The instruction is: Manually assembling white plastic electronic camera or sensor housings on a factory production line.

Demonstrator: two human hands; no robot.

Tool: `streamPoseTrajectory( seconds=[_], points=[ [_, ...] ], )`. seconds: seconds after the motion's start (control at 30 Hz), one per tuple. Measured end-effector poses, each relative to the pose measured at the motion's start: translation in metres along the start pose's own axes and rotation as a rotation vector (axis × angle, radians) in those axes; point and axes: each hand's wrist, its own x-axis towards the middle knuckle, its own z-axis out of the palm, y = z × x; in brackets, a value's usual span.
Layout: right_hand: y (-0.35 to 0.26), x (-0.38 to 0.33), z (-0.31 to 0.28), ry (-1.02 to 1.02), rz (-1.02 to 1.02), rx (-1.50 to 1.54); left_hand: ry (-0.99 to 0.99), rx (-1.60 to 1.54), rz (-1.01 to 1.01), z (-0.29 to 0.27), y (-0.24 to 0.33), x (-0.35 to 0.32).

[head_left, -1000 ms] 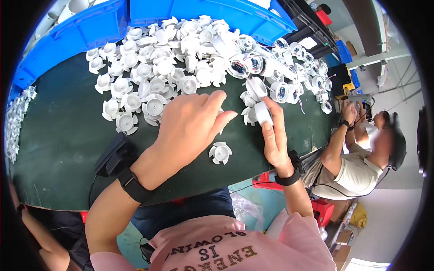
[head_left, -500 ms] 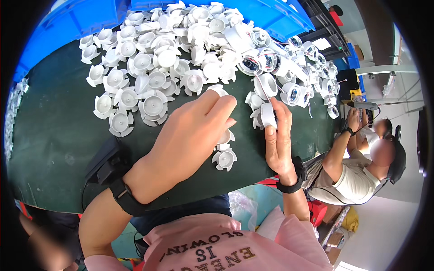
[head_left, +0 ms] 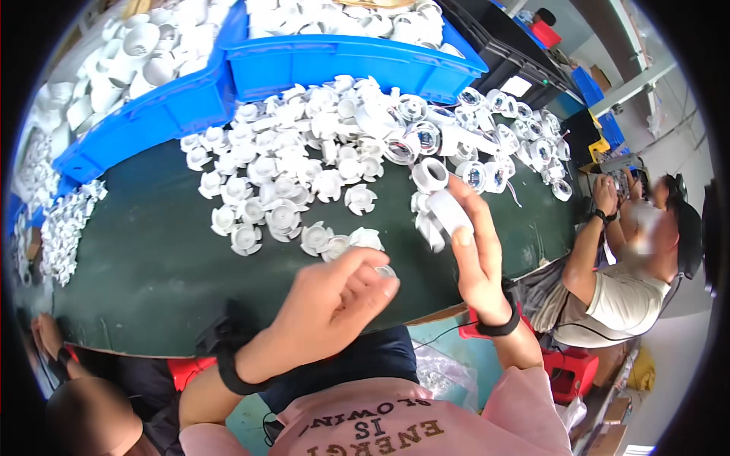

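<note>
My right hand [head_left: 479, 254] is closed around a white cylindrical motor housing [head_left: 450, 212], with the thumb along its near side. Just left of that housing are white bladed pieces [head_left: 430, 232], partly covered by it. To the left, my left hand [head_left: 331, 304] hovers low over the near part of the table with its fingers curled. Between its thumb and index fingertip shows part of a white fan impeller [head_left: 385, 271]; the rest is hidden. Slightly beyond lie more loose impellers [head_left: 316, 238]. A second open white housing [head_left: 430, 175] stands beyond my right hand.
A wide pile of white impellers [head_left: 283, 216] covers the dark green table [head_left: 152, 289]. Housings with wires [head_left: 473, 176] lie at the right. Blue bins [head_left: 357, 64] of white parts line the back. A co-worker [head_left: 608, 281] sits at the right, another person [head_left: 95, 418] at lower left.
My left hand has drawn back toward me from the impeller pile. The white housing in my right hand has tilted. The view has swung up, showing more of the blue bins.
</note>
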Motion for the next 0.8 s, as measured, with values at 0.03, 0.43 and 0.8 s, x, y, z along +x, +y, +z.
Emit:
streamPoseTrajectory(
  seconds=[0.03, 0.43, 0.8],
  points=[
    [-0.019, -0.001, 0.014, -0.051, 0.057, 0.240, -0.048, -0.289, -0.096, 0.006, -0.004, -0.003],
    [0.028, 0.123, 0.030, 0.051, -0.186, -0.812, 0.191, -0.640, -0.026, 0.010, -0.001, -0.039],
    [-0.063, -0.011, 0.043, -0.612, -0.020, -0.076, 0.471, -0.272, 0.093, 0.003, -0.019, -0.046]
  ],
)
